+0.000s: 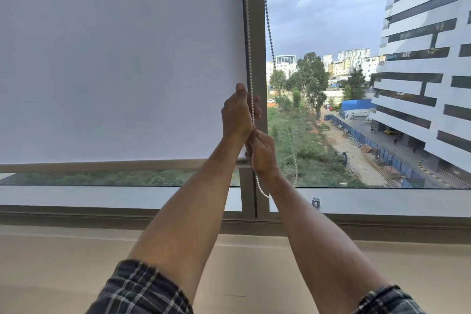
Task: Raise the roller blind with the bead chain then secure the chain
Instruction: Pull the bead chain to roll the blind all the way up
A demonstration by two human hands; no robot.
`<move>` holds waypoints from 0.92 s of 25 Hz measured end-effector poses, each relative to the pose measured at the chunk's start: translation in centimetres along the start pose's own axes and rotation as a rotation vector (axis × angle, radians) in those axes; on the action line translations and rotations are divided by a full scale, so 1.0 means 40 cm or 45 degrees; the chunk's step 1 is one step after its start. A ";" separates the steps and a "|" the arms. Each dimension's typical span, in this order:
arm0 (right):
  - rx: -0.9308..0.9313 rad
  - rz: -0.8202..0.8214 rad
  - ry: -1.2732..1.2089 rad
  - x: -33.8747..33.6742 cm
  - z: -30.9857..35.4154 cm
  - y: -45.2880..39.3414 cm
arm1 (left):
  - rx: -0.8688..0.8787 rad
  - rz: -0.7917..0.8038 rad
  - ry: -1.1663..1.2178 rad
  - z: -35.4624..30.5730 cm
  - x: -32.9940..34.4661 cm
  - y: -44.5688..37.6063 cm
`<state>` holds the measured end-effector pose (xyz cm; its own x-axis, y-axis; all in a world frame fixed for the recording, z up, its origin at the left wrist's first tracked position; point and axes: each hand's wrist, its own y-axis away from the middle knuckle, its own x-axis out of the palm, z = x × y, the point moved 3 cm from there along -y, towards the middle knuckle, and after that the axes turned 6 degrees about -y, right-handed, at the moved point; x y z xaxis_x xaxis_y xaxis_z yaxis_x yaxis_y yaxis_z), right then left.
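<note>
A white roller blind covers most of the left window pane; its bottom bar hangs a little above the sill. The white bead chain runs down along the grey window post. My left hand is closed around the near strand at about mid height. Just below it, my right hand grips the same strand. The chain's loop dangles under my right wrist, and the far strand rises against the sky.
A small grey chain holder is fixed on the window frame right of the post. A beige ledge runs below the window. Outside the uncovered right pane stand a tall building and trees.
</note>
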<state>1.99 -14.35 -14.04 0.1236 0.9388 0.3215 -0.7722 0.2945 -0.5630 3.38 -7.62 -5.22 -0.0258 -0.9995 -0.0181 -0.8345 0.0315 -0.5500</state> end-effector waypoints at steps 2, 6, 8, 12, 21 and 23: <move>0.015 0.015 0.018 0.005 -0.028 0.017 | 0.030 -0.025 -0.067 -0.023 0.019 -0.008; -0.018 0.026 -0.021 0.003 -0.029 0.026 | 0.118 -0.151 -0.242 -0.042 0.064 0.009; -0.041 0.019 0.047 -0.013 -0.026 0.015 | 0.062 -0.132 -0.164 -0.051 0.075 -0.001; -0.072 0.113 0.237 -0.028 -0.044 -0.004 | 0.118 -0.091 -0.204 -0.045 0.072 -0.023; -0.584 0.138 0.793 -0.073 0.088 -0.043 | 0.127 -0.157 -0.452 0.073 0.002 0.017; -0.658 -0.046 0.721 -0.064 0.153 -0.076 | 0.113 -0.133 -0.444 0.114 0.003 0.051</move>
<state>0.21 -18.76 -8.48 0.5512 0.8343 -0.0144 -0.3893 0.2419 -0.8888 4.19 -7.67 -10.15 0.2583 -0.9376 -0.2328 -0.7716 -0.0551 -0.6338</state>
